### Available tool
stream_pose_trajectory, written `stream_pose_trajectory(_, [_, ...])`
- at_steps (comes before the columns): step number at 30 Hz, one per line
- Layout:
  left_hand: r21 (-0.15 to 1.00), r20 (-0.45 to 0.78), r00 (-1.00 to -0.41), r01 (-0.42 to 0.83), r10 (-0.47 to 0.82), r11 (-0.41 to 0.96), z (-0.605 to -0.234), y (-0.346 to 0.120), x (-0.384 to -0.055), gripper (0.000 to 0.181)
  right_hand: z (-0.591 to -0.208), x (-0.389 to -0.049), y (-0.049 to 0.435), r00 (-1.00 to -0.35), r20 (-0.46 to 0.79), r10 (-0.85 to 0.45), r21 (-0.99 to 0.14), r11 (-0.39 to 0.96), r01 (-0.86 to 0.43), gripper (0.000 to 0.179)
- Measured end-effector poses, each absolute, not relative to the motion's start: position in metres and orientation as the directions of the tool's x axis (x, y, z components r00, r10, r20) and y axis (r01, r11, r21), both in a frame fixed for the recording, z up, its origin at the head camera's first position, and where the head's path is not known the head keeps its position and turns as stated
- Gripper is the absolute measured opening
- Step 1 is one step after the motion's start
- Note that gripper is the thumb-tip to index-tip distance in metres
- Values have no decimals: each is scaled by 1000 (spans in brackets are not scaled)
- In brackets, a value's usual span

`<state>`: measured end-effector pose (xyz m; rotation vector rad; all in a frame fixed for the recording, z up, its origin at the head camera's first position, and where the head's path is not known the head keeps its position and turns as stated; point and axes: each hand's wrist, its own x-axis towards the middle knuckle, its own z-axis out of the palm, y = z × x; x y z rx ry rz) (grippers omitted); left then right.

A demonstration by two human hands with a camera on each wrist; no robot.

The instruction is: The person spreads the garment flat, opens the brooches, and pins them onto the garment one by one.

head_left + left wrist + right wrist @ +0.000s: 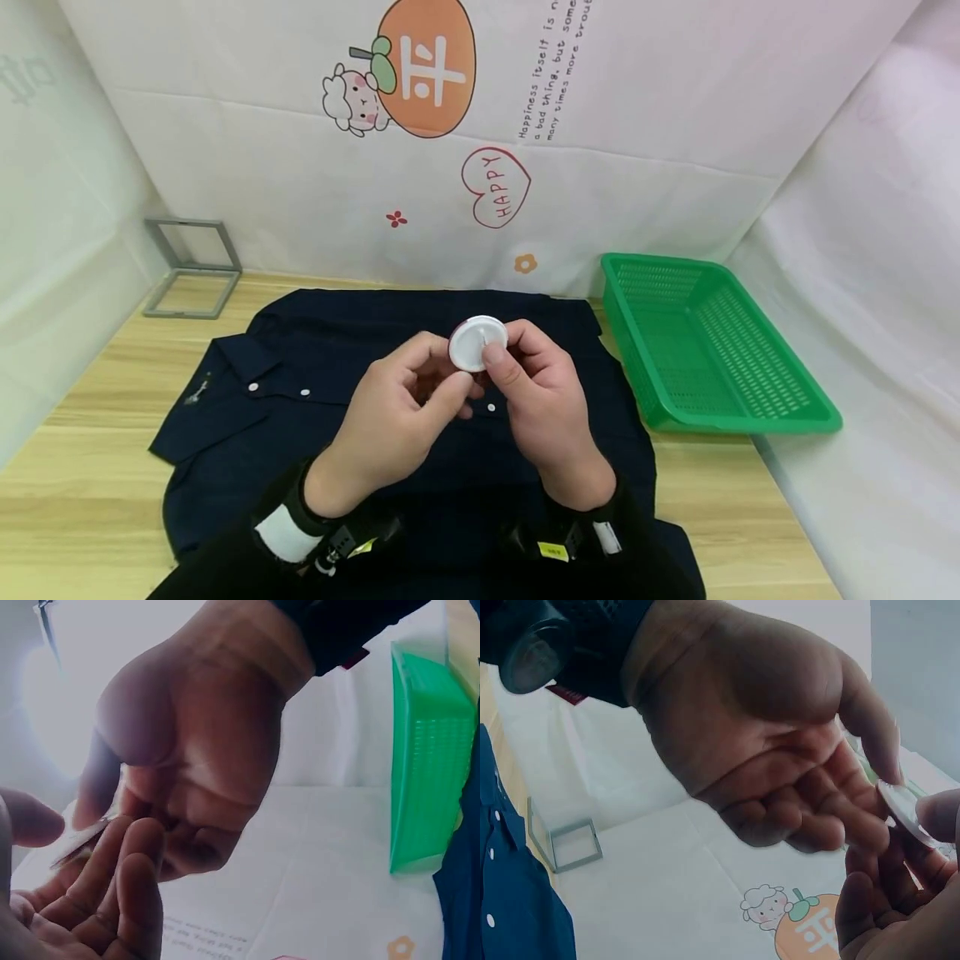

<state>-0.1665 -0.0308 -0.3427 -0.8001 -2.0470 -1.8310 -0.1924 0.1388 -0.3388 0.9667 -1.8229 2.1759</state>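
Both hands hold a round pin badge (471, 348) above a dark navy shirt (315, 433), its white back and thin pin facing up. My left hand (397, 408) pinches the badge's left edge between thumb and fingers. With its thumb near the pin on the back, my right hand (547, 400) grips the opposite side. The badge (906, 810) appears nearly edge-on in the right wrist view; its front is mostly hidden. Laid flat, the shirt has its collar (240, 367) to the left and white buttons (304, 392) along its middle.
A green perforated basket (652, 375) stands at the back right, beside the shirt. At the back left is a grey hinged frame (230, 250). A printed white cloth (285, 183) hangs behind the wooden table (75, 475), with more white cloth at both sides.
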Motion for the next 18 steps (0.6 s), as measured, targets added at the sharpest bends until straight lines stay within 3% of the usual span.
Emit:
stream_pose_trajectory(6, [690, 709, -686, 723, 164, 41, -345, -38, -171, 45, -338, -189, 137, -798, 521, -301, -851, -251, -461, 30])
stream_pose_trajectory(10, [644, 751, -638, 765, 172, 28, -346, -40, -172, 44, -340, -188, 134, -803, 512, -305, -856, -260, -447, 30])
stream_pose_trajectory(18, [609, 769, -611, 789, 190, 74, -348, -40, -170, 44, -342, -187, 130, -822, 500, -273, -859, -273, -432, 13])
